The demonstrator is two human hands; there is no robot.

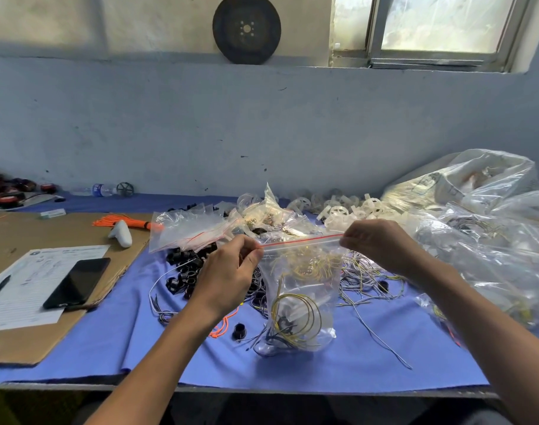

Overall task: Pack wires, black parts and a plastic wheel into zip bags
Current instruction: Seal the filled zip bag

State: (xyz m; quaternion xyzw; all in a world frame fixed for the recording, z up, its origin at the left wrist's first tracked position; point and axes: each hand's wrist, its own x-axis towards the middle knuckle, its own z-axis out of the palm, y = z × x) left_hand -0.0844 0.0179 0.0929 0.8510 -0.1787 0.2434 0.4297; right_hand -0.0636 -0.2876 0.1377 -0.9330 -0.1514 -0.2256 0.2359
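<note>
**First:** Your left hand (231,271) has thumb and curled fingers pinching the left end of the zip bag (305,280) at its mouth. Your right hand (375,243) pinches the right end. The red seal strip (301,239) is stretched taut between them, and the bag hangs down with its bottom resting on the blue cloth (292,372).

**Second:** Inside you have coiled yellow wires (295,314) and something dark that looks like a black part (285,321). I can't tell whether a wheel is in there. Some wire sits high, just under the strip. If you press the seal with a loop across the track, it will probably gap.

**First:** If you pull the ends too hard, the middle may not mate either.

**Second:** Now your room. Loose wires (366,277) lie just right of the bag, and a stray black part (239,330) sits near its lower left corner. Lift carelessly and you could snag or drag them.

**First:** The big plastic sacks (476,216) crowd your right forearm. The pile of black parts (182,265) sits just beyond your left hand, and the phone (78,283) lies well off to the left.

**Second:** Your open ground is the bare cloth in front of the bag, but the table edge (292,389) is close there, so set it down short of that.
</note>
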